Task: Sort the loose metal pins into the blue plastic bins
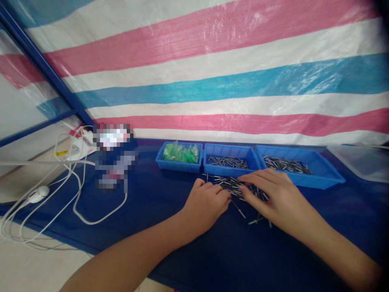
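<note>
A heap of thin silvery metal pieces [232,187], which look like blind rivets, lies on the dark blue table in front of the bins. My left hand [206,202] rests at the heap's left side with its fingers curled in; what they hold, if anything, is hidden. Over the right part of the heap is my right hand [273,192], its thumb and fingers apart and touching the pieces. A single loose piece [238,209] lies between my hands, and a few more stick out under the right palm.
Behind the heap stand a blue bin with green plastic bags [179,167] and two blue bins [231,168] [319,180] of similar metal pieces. A clear plastic lid or tray [358,164] lies at right. White cables [80,190] and a power strip [80,148] are at left. Striped sheeting hangs behind.
</note>
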{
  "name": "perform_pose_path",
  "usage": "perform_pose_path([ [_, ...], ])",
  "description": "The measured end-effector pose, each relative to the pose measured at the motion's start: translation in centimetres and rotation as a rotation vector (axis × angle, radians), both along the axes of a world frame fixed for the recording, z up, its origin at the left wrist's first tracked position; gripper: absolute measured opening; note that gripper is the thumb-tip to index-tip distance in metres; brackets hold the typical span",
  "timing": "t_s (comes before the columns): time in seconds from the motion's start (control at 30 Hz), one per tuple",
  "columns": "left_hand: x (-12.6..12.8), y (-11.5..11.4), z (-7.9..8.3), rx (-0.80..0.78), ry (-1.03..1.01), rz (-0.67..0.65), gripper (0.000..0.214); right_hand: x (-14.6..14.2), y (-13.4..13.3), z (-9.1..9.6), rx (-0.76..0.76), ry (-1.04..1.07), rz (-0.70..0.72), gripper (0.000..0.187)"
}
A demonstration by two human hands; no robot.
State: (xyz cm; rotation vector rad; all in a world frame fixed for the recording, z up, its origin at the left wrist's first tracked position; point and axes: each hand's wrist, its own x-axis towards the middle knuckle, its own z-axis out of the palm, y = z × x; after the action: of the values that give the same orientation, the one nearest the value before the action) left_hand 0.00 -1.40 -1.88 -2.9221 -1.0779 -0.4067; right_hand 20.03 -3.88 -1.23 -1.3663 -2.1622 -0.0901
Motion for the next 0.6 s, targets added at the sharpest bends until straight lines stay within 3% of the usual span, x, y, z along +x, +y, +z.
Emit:
perform_pose_path([
  [0.2, -0.13, 0.06, 0.68, -0.1, -0.241, 0.036, 0.02, -0.21, 0.04, -0.17, -0.048, 0.019, 0.071, 0.024],
  [0.33, -0.12, 0.19, 0.64, -0.191, -0.397, 0.066, 0.024, -0.09, 0.31, -0.09, -0.106, 0.143, 0.131, 0.018],
  [0.6, 0.19, 0.39, 0.12, -0.349, -0.384, 0.034, 0.02, -0.85, -0.05, -0.38, -0.294, 0.491, 0.006, 0.023],
])
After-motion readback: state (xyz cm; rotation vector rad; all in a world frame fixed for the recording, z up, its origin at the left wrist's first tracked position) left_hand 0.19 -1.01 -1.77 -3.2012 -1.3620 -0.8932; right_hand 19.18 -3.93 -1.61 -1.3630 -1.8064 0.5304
